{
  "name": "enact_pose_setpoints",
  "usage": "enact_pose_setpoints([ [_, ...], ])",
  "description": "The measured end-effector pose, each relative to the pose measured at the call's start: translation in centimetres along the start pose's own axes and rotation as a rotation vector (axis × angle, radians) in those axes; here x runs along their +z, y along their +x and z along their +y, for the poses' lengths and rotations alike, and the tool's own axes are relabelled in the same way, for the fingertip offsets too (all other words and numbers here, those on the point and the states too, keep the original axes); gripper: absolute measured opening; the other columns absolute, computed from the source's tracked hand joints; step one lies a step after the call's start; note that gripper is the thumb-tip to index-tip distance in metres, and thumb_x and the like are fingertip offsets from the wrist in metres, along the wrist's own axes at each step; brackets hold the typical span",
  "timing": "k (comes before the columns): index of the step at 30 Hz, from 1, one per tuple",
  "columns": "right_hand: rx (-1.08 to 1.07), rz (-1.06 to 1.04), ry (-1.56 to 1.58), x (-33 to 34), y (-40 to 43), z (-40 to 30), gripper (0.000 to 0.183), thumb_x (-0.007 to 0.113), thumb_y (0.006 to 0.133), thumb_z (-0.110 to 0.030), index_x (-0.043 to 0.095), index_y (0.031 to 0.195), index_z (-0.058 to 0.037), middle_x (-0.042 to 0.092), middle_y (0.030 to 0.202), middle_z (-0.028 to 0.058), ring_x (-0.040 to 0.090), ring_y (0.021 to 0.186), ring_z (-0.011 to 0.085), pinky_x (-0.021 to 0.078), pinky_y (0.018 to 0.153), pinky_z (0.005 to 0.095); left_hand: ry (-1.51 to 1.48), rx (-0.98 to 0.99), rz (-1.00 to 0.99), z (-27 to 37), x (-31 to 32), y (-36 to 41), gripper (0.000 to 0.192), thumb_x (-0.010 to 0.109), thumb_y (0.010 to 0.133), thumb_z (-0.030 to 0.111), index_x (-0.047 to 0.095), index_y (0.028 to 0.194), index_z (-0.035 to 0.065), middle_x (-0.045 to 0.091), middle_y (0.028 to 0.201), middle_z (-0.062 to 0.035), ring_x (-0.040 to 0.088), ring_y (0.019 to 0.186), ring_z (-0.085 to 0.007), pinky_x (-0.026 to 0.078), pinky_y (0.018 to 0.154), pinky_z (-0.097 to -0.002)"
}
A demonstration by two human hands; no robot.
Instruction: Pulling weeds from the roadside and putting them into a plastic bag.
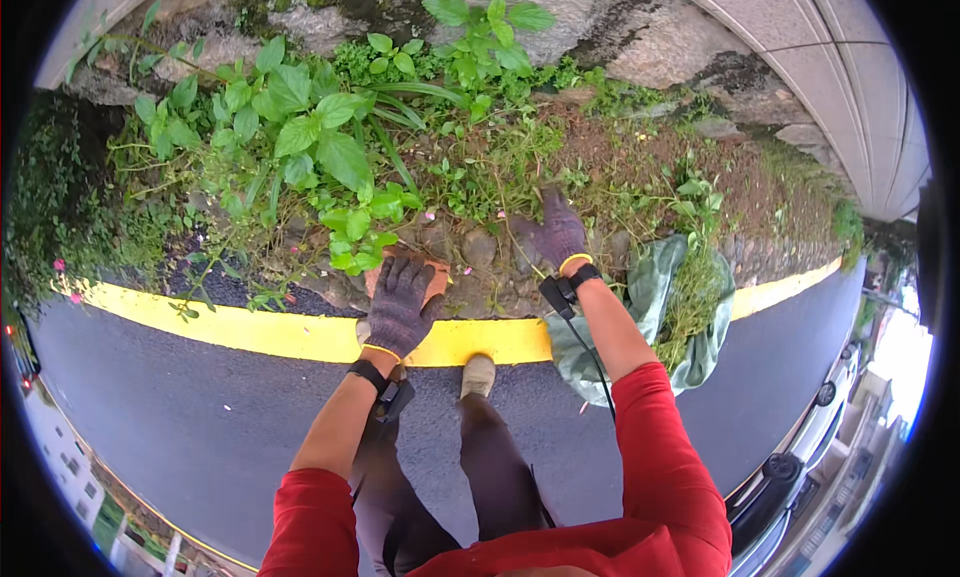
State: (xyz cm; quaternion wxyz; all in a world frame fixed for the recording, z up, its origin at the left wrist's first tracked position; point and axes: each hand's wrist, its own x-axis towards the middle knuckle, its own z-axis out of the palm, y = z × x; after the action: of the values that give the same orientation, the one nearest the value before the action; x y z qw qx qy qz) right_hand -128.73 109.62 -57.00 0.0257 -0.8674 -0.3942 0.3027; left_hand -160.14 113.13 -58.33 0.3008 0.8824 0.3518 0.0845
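Observation:
My left hand (401, 307), in a dark knit glove with a yellow cuff, lies palm down on a terracotta-coloured brick or block (436, 271) at the bed's stone edge. Leafy green weeds (358, 220) stand just beyond its fingers. My right hand (559, 230), gloved the same way, reaches over low weeds and bare soil. It is blurred, and whether its fingers grip a stem is unclear. A thin dry stem (517, 235) passes beside its thumb. Right of it, a pale green woven sack (652, 280) lies open with pulled weeds (688, 307) in it.
A yellow-painted kerb stripe (285, 337) runs between the planted bed and asphalt (225, 397); my shoe (478, 374) touches it. Behind the bed rises a rough stone wall (675, 44). Parked cars (780, 464) line the far right. A cable (592, 352) hangs from my right wrist strap.

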Motion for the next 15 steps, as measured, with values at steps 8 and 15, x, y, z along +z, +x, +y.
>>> enact_pose_setpoints([
  [8, -0.527, -0.083, -0.571, 2.2, 9.5, -4.9, 0.114, 0.081, 0.065, -0.055, 0.024, 0.153, -0.0108, 0.021, 0.159, 0.0213, 0.036, 0.139, 0.0402, 0.0302, 0.112, 0.0582, -0.005, 0.080, 0.185, -1.2, 6.0, 2.4, 0.060, 0.076, 0.074, 0.030, 0.057, 0.126, 0.0082, 0.053, 0.132, -0.0131, 0.043, 0.130, -0.0377, 0.025, 0.116, -0.0563],
  [15, -0.791, 0.038, -0.606, 4.9, 11.1, -2.5, 0.057, 0.068, 0.080, -0.029, 0.054, 0.132, -0.0091, 0.063, 0.118, 0.0176, 0.062, 0.106, 0.0355, 0.0498, 0.088, 0.0474, 0.020, 0.170, 0.246, -2.7, 6.0, 1.9, 0.057, 0.077, 0.069, 0.032, 0.060, 0.119, 0.0097, 0.060, 0.121, -0.0112, 0.051, 0.121, -0.0336, 0.031, 0.111, -0.0543],
])
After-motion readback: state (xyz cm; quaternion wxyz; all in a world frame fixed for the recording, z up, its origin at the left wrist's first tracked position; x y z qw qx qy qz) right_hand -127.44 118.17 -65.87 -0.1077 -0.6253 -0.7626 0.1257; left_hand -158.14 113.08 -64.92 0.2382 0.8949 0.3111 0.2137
